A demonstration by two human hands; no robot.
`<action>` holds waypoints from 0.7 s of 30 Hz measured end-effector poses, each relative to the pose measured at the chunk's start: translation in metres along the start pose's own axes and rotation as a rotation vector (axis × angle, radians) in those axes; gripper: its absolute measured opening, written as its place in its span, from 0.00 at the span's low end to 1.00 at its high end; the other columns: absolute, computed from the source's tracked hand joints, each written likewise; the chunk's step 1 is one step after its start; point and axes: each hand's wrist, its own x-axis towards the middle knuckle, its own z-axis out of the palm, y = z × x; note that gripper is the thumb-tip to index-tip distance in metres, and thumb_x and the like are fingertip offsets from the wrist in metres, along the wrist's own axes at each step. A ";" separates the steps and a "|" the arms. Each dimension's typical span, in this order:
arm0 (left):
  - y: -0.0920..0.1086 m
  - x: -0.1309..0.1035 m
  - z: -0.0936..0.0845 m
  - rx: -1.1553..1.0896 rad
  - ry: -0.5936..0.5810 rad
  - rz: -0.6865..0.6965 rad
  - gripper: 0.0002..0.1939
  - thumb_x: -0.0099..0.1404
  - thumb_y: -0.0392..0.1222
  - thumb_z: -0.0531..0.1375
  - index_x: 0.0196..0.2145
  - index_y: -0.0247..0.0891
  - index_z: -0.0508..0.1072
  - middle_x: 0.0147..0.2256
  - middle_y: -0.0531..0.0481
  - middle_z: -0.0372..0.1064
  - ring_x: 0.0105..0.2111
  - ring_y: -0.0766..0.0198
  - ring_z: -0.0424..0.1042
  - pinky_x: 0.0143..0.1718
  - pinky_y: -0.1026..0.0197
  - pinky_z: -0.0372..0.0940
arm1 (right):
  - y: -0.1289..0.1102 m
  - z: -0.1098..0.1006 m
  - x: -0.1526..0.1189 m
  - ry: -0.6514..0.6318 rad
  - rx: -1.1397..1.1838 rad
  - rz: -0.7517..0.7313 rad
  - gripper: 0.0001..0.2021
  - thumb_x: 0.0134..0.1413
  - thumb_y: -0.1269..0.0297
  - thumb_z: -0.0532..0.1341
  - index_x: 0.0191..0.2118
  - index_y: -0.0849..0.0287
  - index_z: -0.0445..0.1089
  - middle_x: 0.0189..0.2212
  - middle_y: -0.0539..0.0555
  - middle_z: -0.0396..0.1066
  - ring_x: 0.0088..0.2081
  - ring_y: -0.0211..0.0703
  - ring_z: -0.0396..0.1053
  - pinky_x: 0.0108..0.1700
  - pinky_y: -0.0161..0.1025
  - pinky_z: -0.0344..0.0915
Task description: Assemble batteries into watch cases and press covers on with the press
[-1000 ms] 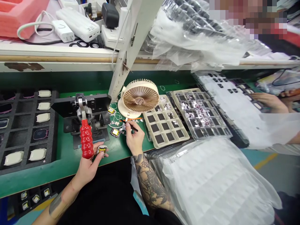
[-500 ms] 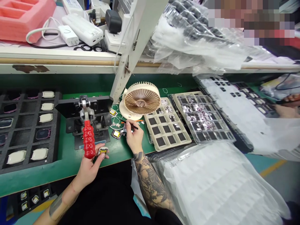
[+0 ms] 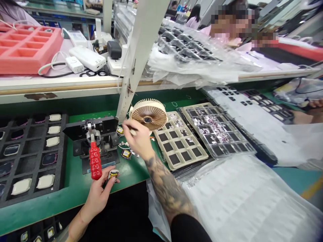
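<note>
The small watch case (image 3: 113, 175), a rounded square with a pale, glossy rim and yellow inside, sits above the near edge of the bench (image 3: 136, 171) in the left hand (image 3: 100, 193), which is half curled, thumb pressed against it and fingers behind. That light pinch at one edge could let the smooth case slip, and the thumb might press on the exposed insides. The right hand (image 3: 138, 138), farther off, is drawn nearly closed on what seems a dark slim tool (image 3: 130, 127), though blur hides its shape. A careless swing there could bump the cream plastic fan (image 3: 148, 116), whose thin ribs stand close behind (its draught, if running, might scatter light scraps). The ridged, shiny red handle (image 3: 95, 161) of the black metal clamp (image 3: 107, 132) overhangs the left fingers, so lifting could knock it. Loose yellow-faced parts (image 3: 126, 154) lie between clamp and fan; matt dark foam tray (image 3: 59, 168) to the left, hard-ribbed cream tray (image 3: 189, 161) and crinkled, translucent film (image 3: 239, 198) to the right.
</note>
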 end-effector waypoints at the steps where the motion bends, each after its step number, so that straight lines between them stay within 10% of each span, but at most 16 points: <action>1: 0.001 0.001 0.000 0.003 -0.005 0.001 0.21 0.79 0.52 0.64 0.64 0.42 0.76 0.53 0.38 0.82 0.46 0.51 0.85 0.54 0.48 0.77 | 0.003 0.012 0.025 -0.051 0.005 -0.044 0.11 0.76 0.58 0.59 0.45 0.53 0.78 0.42 0.53 0.81 0.42 0.44 0.78 0.50 0.42 0.75; 6: 0.008 0.002 0.002 -0.050 0.026 -0.009 0.25 0.78 0.54 0.65 0.67 0.43 0.73 0.53 0.39 0.83 0.47 0.51 0.86 0.53 0.49 0.79 | 0.008 0.036 0.058 0.094 -0.020 -0.012 0.13 0.76 0.55 0.60 0.45 0.56 0.78 0.40 0.54 0.80 0.42 0.44 0.77 0.50 0.42 0.75; 15: -0.002 0.000 -0.009 0.086 -0.042 -0.099 0.28 0.76 0.57 0.66 0.67 0.42 0.73 0.55 0.40 0.84 0.49 0.50 0.86 0.56 0.51 0.79 | 0.010 -0.058 -0.167 0.210 -0.460 0.084 0.16 0.73 0.72 0.61 0.59 0.52 0.78 0.45 0.58 0.75 0.45 0.47 0.76 0.47 0.45 0.76; 21: 0.000 0.016 0.018 0.060 -0.140 -0.085 0.29 0.76 0.58 0.66 0.67 0.42 0.73 0.55 0.39 0.84 0.50 0.48 0.86 0.55 0.49 0.81 | 0.001 -0.077 -0.200 -0.106 -0.711 0.328 0.24 0.70 0.55 0.68 0.66 0.56 0.71 0.58 0.65 0.74 0.57 0.61 0.74 0.59 0.61 0.76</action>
